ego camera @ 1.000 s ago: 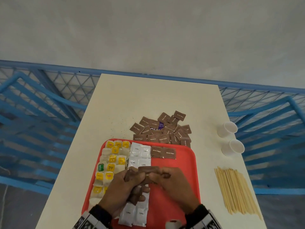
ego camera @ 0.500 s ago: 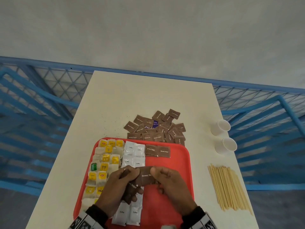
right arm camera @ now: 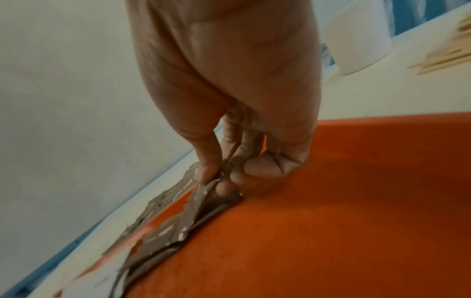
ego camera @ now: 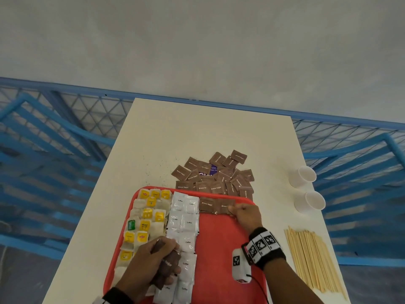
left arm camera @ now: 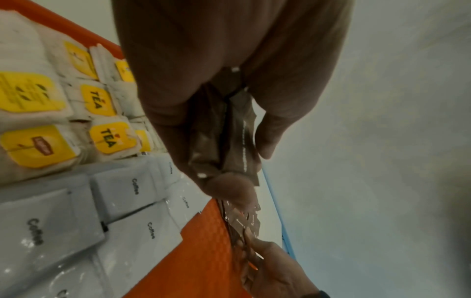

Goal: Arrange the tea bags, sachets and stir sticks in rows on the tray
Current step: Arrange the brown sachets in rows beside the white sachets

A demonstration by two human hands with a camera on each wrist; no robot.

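On the red tray (ego camera: 221,249) lie yellow-tagged tea bags (ego camera: 149,218) at the left and white coffee sachets (ego camera: 184,229) beside them. Two brown sugar sachets (ego camera: 208,205) lie along the tray's far rim. My right hand (ego camera: 245,215) pinches a brown sachet (right arm camera: 203,193) down at the right end of that row. My left hand (ego camera: 153,260) grips a small stack of brown sugar sachets (left arm camera: 224,137) above the coffee sachets. A loose heap of brown sachets (ego camera: 217,174) lies on the table beyond the tray. Wooden stir sticks (ego camera: 313,262) lie to the tray's right.
Two white paper cups (ego camera: 306,187) stand at the table's right edge, beyond the sticks. The cream table (ego camera: 197,132) is bordered by blue metal railing (ego camera: 54,132) on both sides and behind. The tray's right half shows bare red surface.
My right hand has left the stack in my left hand and carried one brown sachet to the tray's far rim. My left hand has stayed low with the remaining stack.
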